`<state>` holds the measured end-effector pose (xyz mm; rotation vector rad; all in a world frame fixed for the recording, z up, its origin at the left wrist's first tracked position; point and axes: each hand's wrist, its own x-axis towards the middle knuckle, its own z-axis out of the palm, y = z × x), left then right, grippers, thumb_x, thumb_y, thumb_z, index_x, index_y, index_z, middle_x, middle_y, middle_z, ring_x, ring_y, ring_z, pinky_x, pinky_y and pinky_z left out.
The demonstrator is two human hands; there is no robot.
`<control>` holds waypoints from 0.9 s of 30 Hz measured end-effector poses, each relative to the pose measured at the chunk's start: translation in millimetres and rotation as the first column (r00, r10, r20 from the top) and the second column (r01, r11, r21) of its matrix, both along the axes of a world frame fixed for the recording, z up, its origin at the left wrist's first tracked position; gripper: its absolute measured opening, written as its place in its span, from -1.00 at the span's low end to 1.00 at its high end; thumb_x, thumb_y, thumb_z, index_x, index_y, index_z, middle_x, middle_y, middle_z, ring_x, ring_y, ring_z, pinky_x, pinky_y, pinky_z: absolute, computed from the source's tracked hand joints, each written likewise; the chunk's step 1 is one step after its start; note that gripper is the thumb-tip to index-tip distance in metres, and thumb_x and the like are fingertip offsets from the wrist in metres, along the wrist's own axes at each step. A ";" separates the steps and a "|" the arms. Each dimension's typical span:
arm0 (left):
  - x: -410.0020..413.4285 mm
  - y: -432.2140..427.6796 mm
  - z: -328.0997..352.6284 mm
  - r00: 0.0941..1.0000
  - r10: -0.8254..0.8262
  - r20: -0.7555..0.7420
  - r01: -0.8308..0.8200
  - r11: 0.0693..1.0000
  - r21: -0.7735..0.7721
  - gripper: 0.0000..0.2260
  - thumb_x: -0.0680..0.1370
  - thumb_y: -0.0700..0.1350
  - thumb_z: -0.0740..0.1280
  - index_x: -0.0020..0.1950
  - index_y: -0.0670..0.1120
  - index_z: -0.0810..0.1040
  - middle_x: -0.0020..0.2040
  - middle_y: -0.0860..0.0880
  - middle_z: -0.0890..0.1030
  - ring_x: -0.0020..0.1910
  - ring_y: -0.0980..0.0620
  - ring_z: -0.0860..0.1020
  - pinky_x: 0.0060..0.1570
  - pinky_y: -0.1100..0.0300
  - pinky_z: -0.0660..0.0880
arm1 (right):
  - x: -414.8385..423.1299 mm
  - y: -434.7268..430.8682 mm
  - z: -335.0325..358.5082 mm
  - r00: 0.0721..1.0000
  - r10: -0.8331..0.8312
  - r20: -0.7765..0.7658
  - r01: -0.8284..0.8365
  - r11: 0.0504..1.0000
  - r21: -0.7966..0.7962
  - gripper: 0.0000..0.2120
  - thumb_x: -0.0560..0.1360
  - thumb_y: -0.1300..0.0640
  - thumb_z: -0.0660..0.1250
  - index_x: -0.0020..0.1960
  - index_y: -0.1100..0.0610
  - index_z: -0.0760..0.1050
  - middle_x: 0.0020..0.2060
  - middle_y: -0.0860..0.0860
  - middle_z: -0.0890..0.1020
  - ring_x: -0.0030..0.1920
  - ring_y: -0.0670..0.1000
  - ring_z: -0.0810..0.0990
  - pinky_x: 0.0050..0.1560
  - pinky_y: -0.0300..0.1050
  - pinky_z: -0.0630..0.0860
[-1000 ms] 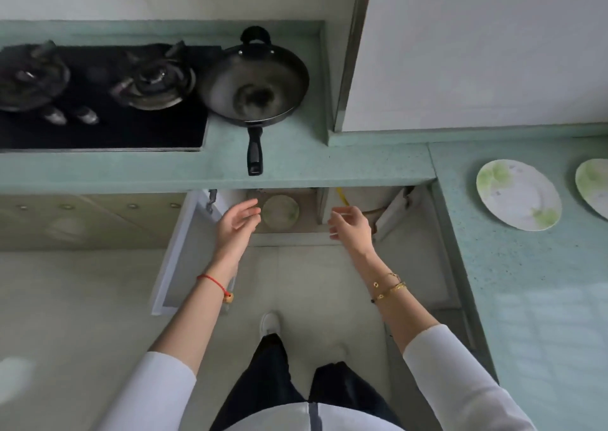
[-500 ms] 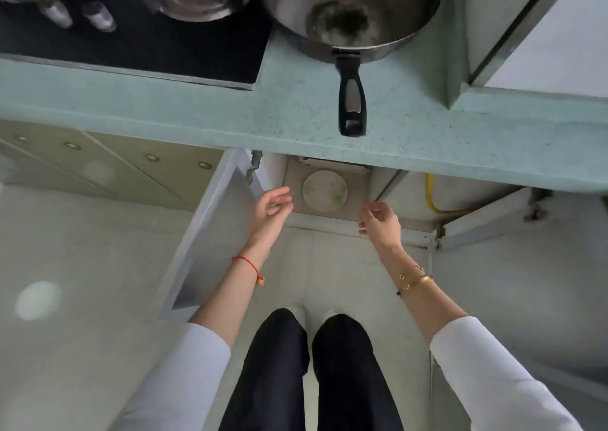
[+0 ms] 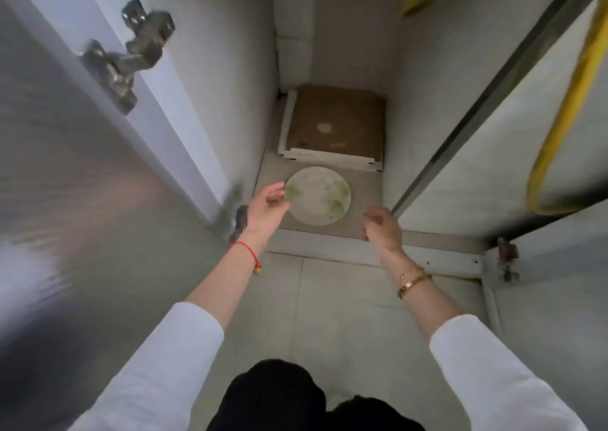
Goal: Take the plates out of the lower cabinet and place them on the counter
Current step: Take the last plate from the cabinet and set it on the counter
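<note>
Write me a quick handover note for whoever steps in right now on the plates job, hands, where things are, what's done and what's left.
Left hand: open, fingers at the left rim of the plate, not gripping it yet.
Right hand: open and empty, at the cabinet's front edge, to the right of the plate and apart from it.
The plate lies flat on the lower cabinet floor, in front of a flat cardboard box. Both cabinet doors stand open.
Done: cabinet opened, hands reaching in.
Left: grasp this plate, lift it out and set it on the counter, which is out of view now.
</note>
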<state>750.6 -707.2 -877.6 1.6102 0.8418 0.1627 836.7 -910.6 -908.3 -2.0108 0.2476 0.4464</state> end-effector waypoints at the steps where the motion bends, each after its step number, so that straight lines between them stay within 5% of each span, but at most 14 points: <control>1: 8.5 5.6 -21.0 1.000 -0.001 0.000 0.001 1.000 0.014 -0.60 0.51 -0.30 0.39 0.35 -0.19 0.48 0.20 -0.14 0.59 0.09 0.03 0.53 -0.02 0.42 0.47 | 9.0 2.7 -19.2 1.000 0.004 0.009 -0.004 1.000 0.003 -0.74 0.54 0.18 0.30 0.21 0.19 0.53 -0.05 0.06 0.59 0.00 0.17 0.64 0.12 0.17 0.59; 4: 31.5 23.4 -77.9 1.000 -0.001 0.006 0.001 0.999 0.041 -0.56 0.48 -0.25 0.42 0.36 -0.14 0.48 0.27 -0.13 0.57 0.16 0.00 0.54 0.24 0.17 0.46 | 35.6 16.5 -70.8 1.000 0.018 0.026 -0.018 1.000 0.019 -0.71 0.54 0.15 0.30 0.25 0.18 0.51 -0.03 0.08 0.60 0.08 0.18 0.63 0.18 0.19 0.57; 7: 48.4 37.6 -124.2 1.000 0.011 -0.004 -0.010 0.999 0.048 -0.53 0.47 -0.26 0.42 0.37 -0.11 0.48 0.27 -0.10 0.56 0.11 0.06 0.50 0.06 0.30 0.41 | 59.0 31.8 -107.0 0.996 0.056 0.066 -0.056 0.998 -0.005 -0.69 0.54 0.15 0.29 0.27 0.19 0.49 0.04 0.10 0.61 0.16 0.21 0.61 0.20 0.17 0.56; 10: 66.1 49.0 -161.0 0.999 0.031 -0.033 -0.028 0.997 0.071 -0.51 0.48 -0.25 0.42 0.40 -0.11 0.46 0.31 -0.12 0.54 0.12 0.05 0.49 0.10 0.25 0.38 | 80.7 42.3 -134.9 0.987 0.097 0.129 -0.085 0.992 -0.093 -0.66 0.54 0.16 0.26 0.28 0.21 0.49 0.13 0.16 0.66 0.12 0.19 0.64 0.19 0.12 0.56; 16: 93.9 61.0 -196.1 0.989 -0.034 -0.146 0.053 0.991 0.123 -0.41 0.49 -0.19 0.42 0.50 -0.12 0.33 0.40 -0.12 0.48 0.30 -0.06 0.51 0.34 0.11 0.41 | 109.0 48.8 -173.7 0.968 0.123 0.218 -0.090 0.984 -0.154 -0.73 0.51 0.25 0.25 0.14 0.33 0.57 -0.01 0.20 0.67 0.02 0.19 0.63 -0.08 -0.13 0.49; 19: 100.0 60.7 -203.9 0.987 -0.045 -0.157 0.054 0.997 0.056 -0.51 0.52 -0.29 0.37 0.44 -0.19 0.38 0.31 -0.11 0.54 0.28 -0.08 0.52 0.20 0.29 0.43 | 113.8 52.9 -179.6 0.951 0.174 0.254 -0.127 0.973 -0.191 -0.79 0.49 0.29 0.25 0.02 0.36 0.59 -0.16 0.17 0.62 -0.11 0.10 0.56 -0.15 -0.14 0.43; 22: 101.7 58.1 -204.3 0.991 -0.068 -0.114 0.077 0.994 0.079 -0.70 0.50 -0.44 0.29 0.21 -0.25 0.55 -0.03 0.06 0.55 -0.08 0.07 0.55 -0.27 0.60 0.40 | 115.8 56.9 -182.6 0.941 0.252 0.226 -0.198 0.951 -0.239 -0.77 0.51 0.27 0.26 0.10 0.34 0.58 -0.03 0.20 0.66 -0.02 0.13 0.60 -0.13 -0.20 0.37; 27: 98.0 55.2 -198.8 0.991 -0.103 -0.080 0.110 0.990 0.092 -0.49 0.45 -0.51 0.24 0.35 -0.18 0.51 -0.02 0.05 0.53 -0.10 0.14 0.52 -0.22 0.44 0.46 | 117.5 59.5 -183.1 0.957 0.228 0.180 -0.184 0.955 -0.234 -0.67 0.47 0.29 0.33 0.22 0.33 0.48 0.14 0.23 0.62 0.17 0.20 0.58 -0.04 -0.16 0.42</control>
